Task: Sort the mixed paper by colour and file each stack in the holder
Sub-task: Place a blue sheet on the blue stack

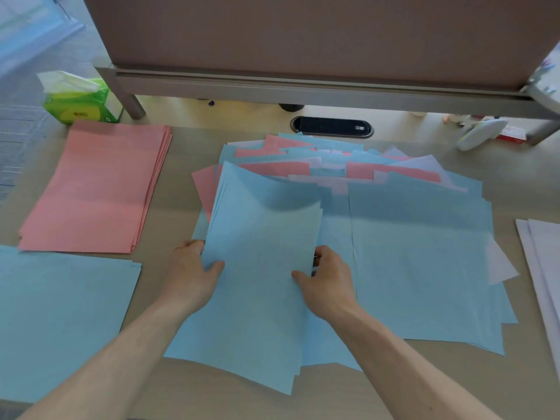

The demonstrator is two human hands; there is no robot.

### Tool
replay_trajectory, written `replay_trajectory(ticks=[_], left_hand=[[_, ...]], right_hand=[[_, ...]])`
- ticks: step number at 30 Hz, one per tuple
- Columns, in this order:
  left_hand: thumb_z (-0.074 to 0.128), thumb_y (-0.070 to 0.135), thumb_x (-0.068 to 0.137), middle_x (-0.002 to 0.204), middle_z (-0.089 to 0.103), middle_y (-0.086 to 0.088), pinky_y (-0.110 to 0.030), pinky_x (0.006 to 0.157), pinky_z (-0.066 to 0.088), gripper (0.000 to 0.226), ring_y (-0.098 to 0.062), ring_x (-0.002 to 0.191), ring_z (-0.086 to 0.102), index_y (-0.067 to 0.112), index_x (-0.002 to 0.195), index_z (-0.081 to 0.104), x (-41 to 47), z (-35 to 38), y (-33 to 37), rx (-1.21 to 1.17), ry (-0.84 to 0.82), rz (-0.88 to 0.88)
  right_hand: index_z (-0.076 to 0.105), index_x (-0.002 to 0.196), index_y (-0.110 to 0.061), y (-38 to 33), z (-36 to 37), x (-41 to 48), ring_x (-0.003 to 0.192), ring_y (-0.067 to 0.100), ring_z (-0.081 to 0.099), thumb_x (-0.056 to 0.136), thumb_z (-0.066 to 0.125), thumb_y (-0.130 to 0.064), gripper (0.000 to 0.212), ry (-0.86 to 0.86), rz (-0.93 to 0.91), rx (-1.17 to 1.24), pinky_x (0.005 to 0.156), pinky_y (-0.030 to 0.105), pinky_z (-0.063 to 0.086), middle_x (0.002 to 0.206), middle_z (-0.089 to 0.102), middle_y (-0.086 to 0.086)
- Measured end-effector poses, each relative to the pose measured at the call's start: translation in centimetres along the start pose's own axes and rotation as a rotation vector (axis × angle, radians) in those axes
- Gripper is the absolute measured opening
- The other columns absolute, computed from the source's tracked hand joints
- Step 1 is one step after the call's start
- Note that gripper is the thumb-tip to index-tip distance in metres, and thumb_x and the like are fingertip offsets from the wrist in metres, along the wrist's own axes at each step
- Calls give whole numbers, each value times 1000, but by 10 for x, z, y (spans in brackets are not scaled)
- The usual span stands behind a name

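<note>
A green tissue pack [79, 100] stands at the desk's [188, 140] far left corner; a black oval cable grommet [331, 126] sits mid far edge.

Beige desk [188, 377], brown partition [303, 31] (metal-framed).

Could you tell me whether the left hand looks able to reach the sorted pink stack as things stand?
Probably yes: the pink stack lies uncovered to the left, with bare desk between it and the left hand. That hand would first have to release the blue sheets.
</note>
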State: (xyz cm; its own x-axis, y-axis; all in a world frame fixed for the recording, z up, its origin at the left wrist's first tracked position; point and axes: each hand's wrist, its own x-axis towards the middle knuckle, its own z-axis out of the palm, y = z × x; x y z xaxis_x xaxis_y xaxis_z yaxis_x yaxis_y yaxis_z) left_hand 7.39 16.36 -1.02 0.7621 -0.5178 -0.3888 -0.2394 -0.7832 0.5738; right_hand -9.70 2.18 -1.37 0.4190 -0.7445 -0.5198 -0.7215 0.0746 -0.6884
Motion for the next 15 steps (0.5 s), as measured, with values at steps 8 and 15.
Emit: replay_trajectory(ticks=[8, 15], left_hand=[[73, 19, 89, 99, 68, -3, -46, 83, 57, 17, -26, 89, 67, 17, 98, 59, 8, 4, 2, -128, -42, -166], [79, 14, 84, 100, 68, -3, -39, 73, 57, 40, -24, 88, 69, 14, 112, 50, 9, 9, 5, -346, -35, -247]], right_hand=[[28, 153, -10, -12, -2, 7, 132, 24, 49, 76, 86, -29, 98, 117, 239, 281, 108, 35, 42, 147, 44, 6], [67, 95, -8, -23, -8, 20, 81, 16, 65, 80, 82, -16, 22, 10, 239, 323, 68, 26, 50, 94, 73, 2]])
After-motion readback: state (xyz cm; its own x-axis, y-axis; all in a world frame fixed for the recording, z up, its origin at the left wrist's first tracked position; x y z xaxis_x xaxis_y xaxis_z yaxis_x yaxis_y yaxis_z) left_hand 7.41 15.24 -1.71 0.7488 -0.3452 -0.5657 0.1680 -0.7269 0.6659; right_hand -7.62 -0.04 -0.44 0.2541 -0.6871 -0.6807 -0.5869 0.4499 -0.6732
